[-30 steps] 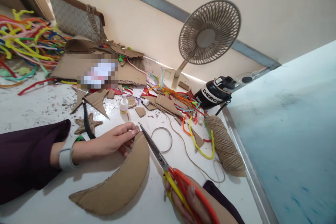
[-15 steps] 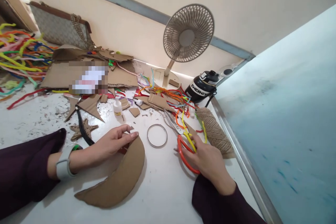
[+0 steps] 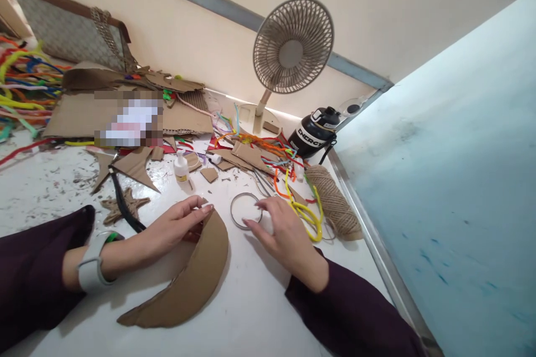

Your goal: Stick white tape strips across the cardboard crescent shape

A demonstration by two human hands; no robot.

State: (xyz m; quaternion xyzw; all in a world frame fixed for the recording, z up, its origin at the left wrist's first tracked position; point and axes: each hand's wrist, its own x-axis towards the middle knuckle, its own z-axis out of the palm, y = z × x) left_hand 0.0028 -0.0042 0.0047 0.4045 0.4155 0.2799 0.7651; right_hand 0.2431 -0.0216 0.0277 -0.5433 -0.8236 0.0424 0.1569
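The left hand (image 3: pixel 165 232) pinches the upper tip of the cardboard crescent (image 3: pixel 190 284) at lower centre — best lightly, so it won't bend — while the right hand (image 3: pixel 287 234), its grip fairly wide, hovers at the thin ring (image 3: pixel 231 213).

Head-height view, forward and down

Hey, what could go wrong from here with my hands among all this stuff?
Your right hand might brush the scissor blades lying just beyond it. The small white bottle stands upright near your left hand and could get tipped. The cardboard crescent might bend at its tip, under your left fingers.
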